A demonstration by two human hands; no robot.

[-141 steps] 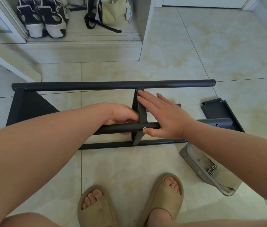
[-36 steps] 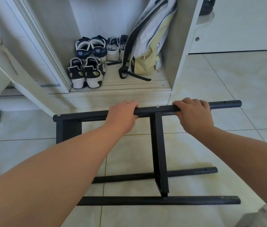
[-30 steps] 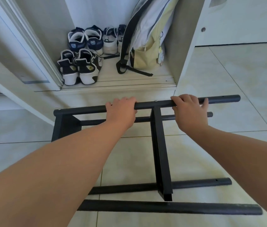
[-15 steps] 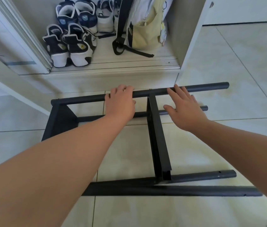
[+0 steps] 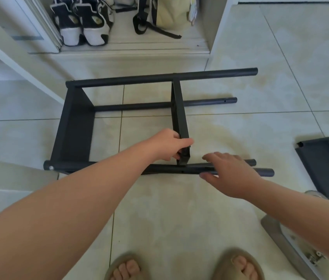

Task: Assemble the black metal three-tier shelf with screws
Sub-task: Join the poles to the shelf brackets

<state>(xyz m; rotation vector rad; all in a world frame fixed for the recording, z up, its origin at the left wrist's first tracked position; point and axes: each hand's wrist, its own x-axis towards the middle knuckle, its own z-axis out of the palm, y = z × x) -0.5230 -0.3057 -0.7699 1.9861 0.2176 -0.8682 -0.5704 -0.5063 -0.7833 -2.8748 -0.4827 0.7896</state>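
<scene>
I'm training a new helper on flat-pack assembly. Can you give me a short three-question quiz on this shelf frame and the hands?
1. True or false: the right hand is curled into a fist.
2. What does the left hand have in its grip? A) the far pole B) the near end of the middle panel C) a shoe
3. Fill in: the loose black panel lies apart from the frame, on the person's ____ side.

Key: 1 false, its fingers are straight; 2 B; 3 right.
</scene>
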